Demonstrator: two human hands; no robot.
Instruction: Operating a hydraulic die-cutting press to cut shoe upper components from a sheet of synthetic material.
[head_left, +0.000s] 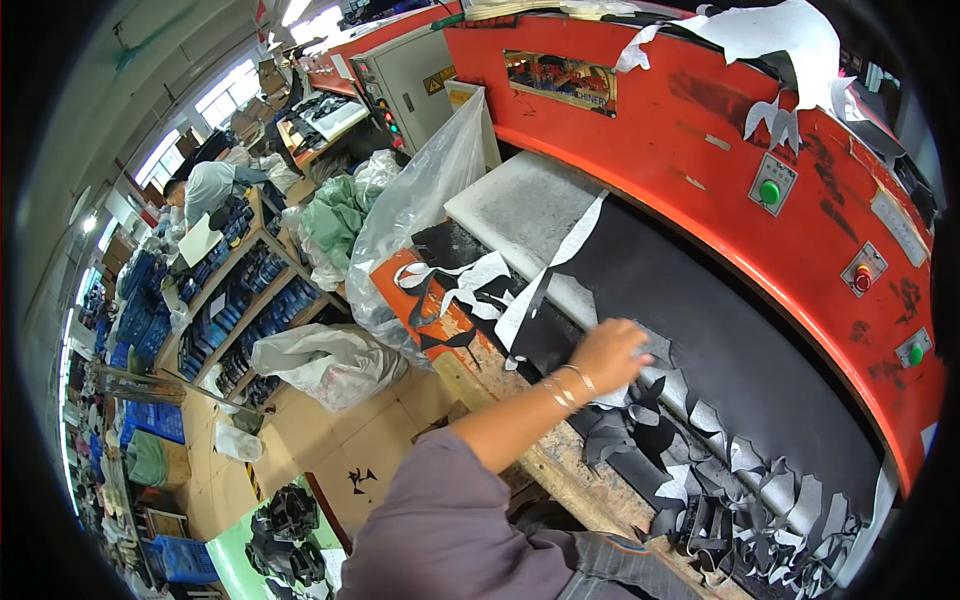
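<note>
My left hand (609, 357), with bracelets on its wrist, reaches over the front edge of a large black sheet (720, 330). Its fingers are curled and slightly blurred; what they hold, if anything, is hidden. A torn grey scrap (656, 347) lies at the fingertips. Beside and below the hand, ragged black and white offcuts (610, 438) pile along the sheet's edge. A black cutting die (708, 524) rests among more scraps at the lower right. Long white strips (478, 283) lie left of the hand. My right hand is out of view.
Behind the sheet stands a red press (690, 130) with a green button (769, 192) and a red knob (862, 280). A wooden ledge (560, 472) runs along the front. White sacks (328, 362) and shelves (240, 300) stand at left; another person (208, 188) bends over there.
</note>
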